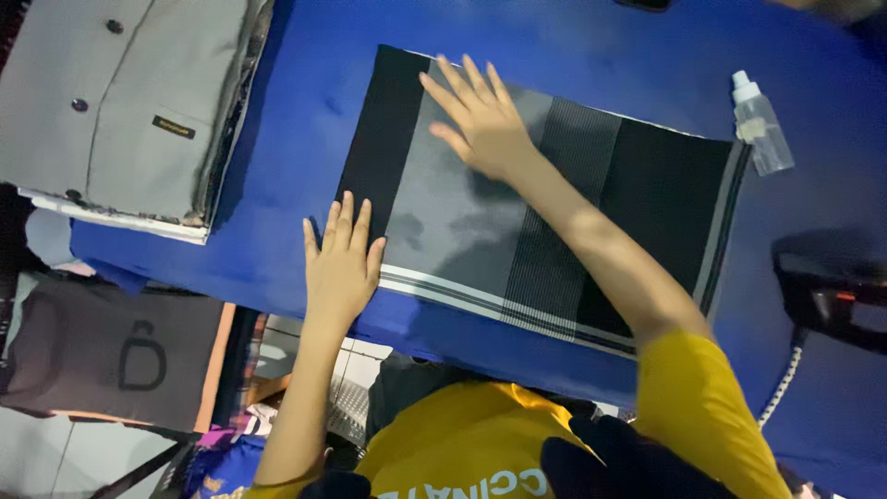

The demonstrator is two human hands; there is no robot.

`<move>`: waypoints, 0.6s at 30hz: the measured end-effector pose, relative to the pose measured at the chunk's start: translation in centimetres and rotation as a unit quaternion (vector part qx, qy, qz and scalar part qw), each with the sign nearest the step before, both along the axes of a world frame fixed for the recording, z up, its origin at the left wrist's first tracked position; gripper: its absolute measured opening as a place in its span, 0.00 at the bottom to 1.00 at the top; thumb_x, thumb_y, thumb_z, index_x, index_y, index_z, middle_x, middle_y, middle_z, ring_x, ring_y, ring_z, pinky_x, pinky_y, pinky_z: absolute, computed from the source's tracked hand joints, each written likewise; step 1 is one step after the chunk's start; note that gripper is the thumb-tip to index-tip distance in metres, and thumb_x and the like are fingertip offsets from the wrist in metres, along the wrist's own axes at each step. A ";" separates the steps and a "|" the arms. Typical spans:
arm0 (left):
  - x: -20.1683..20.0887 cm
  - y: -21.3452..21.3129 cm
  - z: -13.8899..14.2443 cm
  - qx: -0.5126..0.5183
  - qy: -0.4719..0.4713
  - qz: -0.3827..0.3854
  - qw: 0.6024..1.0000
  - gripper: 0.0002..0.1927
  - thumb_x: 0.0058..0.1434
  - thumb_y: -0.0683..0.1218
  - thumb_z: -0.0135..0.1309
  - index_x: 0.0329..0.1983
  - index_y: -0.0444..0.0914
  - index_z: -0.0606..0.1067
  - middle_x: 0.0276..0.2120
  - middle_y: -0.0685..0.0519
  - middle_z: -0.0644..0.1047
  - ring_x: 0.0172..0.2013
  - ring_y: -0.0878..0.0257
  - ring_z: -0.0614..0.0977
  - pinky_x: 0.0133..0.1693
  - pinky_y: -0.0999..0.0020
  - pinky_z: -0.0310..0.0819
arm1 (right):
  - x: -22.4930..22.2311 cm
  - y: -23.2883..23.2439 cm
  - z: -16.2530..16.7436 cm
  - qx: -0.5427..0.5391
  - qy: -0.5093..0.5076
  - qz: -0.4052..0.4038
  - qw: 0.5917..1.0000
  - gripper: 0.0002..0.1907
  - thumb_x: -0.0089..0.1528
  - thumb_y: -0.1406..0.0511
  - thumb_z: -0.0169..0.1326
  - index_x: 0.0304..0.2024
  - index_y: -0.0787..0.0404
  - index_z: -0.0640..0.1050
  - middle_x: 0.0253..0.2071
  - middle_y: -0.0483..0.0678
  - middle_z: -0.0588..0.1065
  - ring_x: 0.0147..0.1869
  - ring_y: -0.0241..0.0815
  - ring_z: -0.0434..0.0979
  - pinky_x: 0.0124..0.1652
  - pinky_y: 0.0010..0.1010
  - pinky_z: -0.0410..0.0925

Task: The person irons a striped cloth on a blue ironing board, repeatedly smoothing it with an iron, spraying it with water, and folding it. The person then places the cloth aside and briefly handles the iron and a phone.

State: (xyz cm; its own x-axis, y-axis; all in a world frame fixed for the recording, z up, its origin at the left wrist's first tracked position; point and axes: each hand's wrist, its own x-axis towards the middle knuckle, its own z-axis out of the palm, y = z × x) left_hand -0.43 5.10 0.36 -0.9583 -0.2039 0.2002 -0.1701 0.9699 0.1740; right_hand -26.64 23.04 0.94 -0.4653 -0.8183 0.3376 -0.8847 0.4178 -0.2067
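Our right hand [480,115] lies open and flat, fingers spread, palm down on the grey band of the folded striped cloth [554,212], gripping nothing. Its arm reaches out straight from the near right. Our left hand [342,259] is open too, fingers together, pinning the cloth's near-left edge, half on the blue padded table [305,92]. We judge that we are smoothing the cloth flat where it lies in the middle of the table. A further stroke calls for even palm pressure without shifting the fold. A clear spray bottle [762,125] lies far right, a dark iron [832,300] right, and a folded grey buttoned garment [120,102] far left.
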 end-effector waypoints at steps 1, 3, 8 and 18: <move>-0.3 0.2 0.2 -0.016 -0.013 0.009 1.000 0.30 0.70 0.58 0.46 0.72 0.42 0.64 0.73 0.44 0.60 0.72 0.46 0.61 0.69 0.38 0.45 | 2.1 2.1 0.2 -0.006 -0.015 0.004 1.000 0.34 0.73 0.45 0.46 0.78 0.46 0.59 0.81 0.52 0.51 0.83 0.62 0.49 0.75 0.61 0.43; -1.7 1.0 0.2 0.034 0.059 -0.012 0.998 0.31 0.74 0.57 0.45 0.75 0.38 0.62 0.75 0.41 0.60 0.74 0.45 0.61 0.72 0.39 0.46 | 5.9 4.9 0.2 0.039 -0.028 0.000 0.999 0.35 0.69 0.44 0.48 0.75 0.44 0.60 0.79 0.52 0.51 0.81 0.63 0.49 0.73 0.62 0.43; -7.0 2.2 -1.5 0.018 0.079 -0.103 0.991 0.33 0.74 0.59 0.44 0.76 0.38 0.62 0.74 0.37 0.59 0.73 0.43 0.61 0.70 0.41 0.47 | 8.8 10.5 -0.3 0.074 -0.029 -0.030 0.996 0.35 0.67 0.44 0.49 0.75 0.40 0.61 0.80 0.50 0.52 0.82 0.60 0.49 0.73 0.61 0.46; -7.7 2.4 -2.5 -0.012 0.042 -0.105 0.994 0.35 0.76 0.62 0.42 0.77 0.35 0.61 0.75 0.35 0.56 0.73 0.40 0.59 0.70 0.39 0.45 | 12.5 29.0 -1.4 0.113 -0.085 -0.302 0.943 0.35 0.70 0.45 0.42 0.76 0.49 0.60 0.79 0.55 0.53 0.80 0.64 0.47 0.72 0.58 0.43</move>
State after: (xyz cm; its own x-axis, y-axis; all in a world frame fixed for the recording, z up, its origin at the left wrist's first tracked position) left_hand -8.15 7.54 -2.14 -0.9591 0.0045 0.2831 0.0507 0.9865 0.1560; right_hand -14.18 52.02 -0.45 -0.9009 -0.4290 0.0660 -0.4338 0.8849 -0.1695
